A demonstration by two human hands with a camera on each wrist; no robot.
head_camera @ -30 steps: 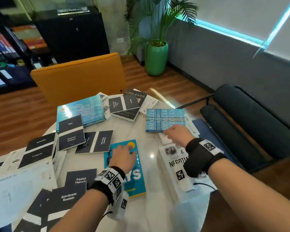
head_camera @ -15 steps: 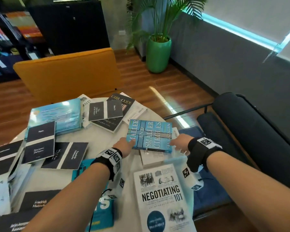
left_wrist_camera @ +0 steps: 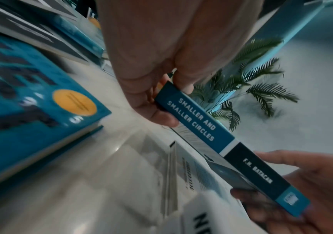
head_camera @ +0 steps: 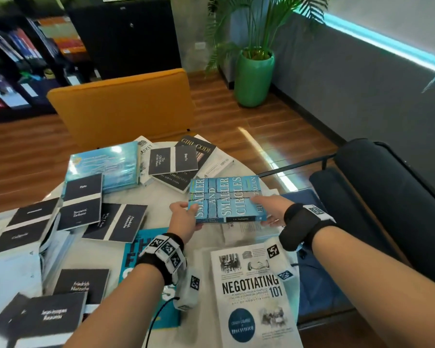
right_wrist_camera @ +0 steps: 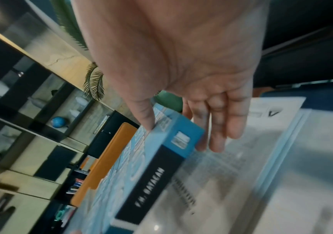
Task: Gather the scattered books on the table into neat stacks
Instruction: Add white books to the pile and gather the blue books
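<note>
A light blue book titled Smaller and Smaller Circles (head_camera: 224, 199) (left_wrist_camera: 221, 142) (right_wrist_camera: 141, 166) hangs above the round white table (head_camera: 161, 204), held at both ends. My left hand (head_camera: 183, 217) (left_wrist_camera: 157, 101) pinches its left end, thumb on top. My right hand (head_camera: 271, 209) (right_wrist_camera: 181, 125) grips the right end, thumb on the cover and fingers underneath. Below it lies a white book (head_camera: 246, 231). A white Negotiating 101 book (head_camera: 254, 295) lies near me, a bright blue book (head_camera: 136, 249) to its left.
Several dark-covered books (head_camera: 81, 202) lie scattered over the left of the table, and a blue book (head_camera: 106, 164) and Girl Code (head_camera: 196, 149) at the back. An orange chair (head_camera: 121, 106) stands behind, a dark chair (head_camera: 377, 197) at right, a green planter (head_camera: 254, 79) beyond.
My left hand left the bright blue book and took the left end of Smaller and Smaller Circles. Both hands have lifted it off the white book beneath.
</note>
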